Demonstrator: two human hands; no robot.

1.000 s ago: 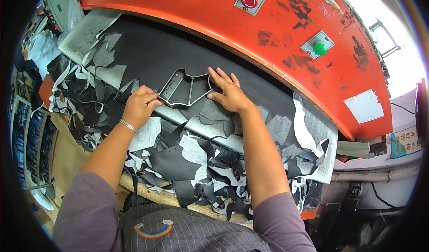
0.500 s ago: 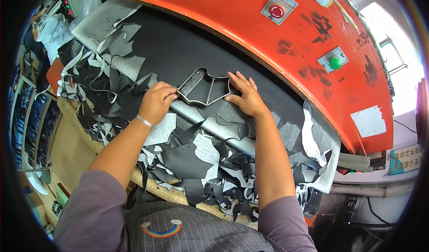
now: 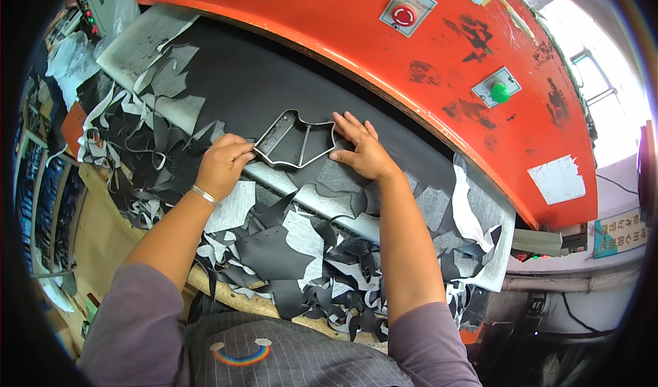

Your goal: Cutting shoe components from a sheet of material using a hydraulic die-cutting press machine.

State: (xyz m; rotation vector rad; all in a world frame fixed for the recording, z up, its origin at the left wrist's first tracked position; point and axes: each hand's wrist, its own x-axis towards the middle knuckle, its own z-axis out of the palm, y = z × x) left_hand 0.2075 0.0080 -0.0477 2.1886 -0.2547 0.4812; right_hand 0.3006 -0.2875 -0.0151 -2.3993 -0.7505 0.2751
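In the head view, an open, silver-edged metal frame with an angular, curved outline and two inner crossbars (image 3: 304, 146) lay flat between the person's two hands, at the near edge of a smooth black sheet (image 3: 253, 71). The bare left hand (image 3: 225, 164), with a silver bangle (image 3: 205, 196) around its wrist, was at the frame's left corner; its thumb and forefinger pinched the metal there, and the other fingers were curled in behind them. The bare right hand (image 3: 367, 152) lay against the right-hand end of the frame, its fingers extended and slightly spread along the far side, its thumb held apart from them near the lower edge. Just below the frame, a pale grey, straight-edged strip (image 3: 329, 205) ran slantwise, partly covered by grey offcuts. Nearer the person spread a tangled heap of black, grey and white scraps (image 3: 274, 253), and a narrow, crumpled white strip (image 3: 465, 209) lay to the right of the right forearm. Beyond the black sheet stood a wide, scuffed orange-red machine beam (image 3: 439, 71), bearing a round red button (image 3: 404, 16) and, farther right, a round green button (image 3: 501, 93), each on a pale plate.
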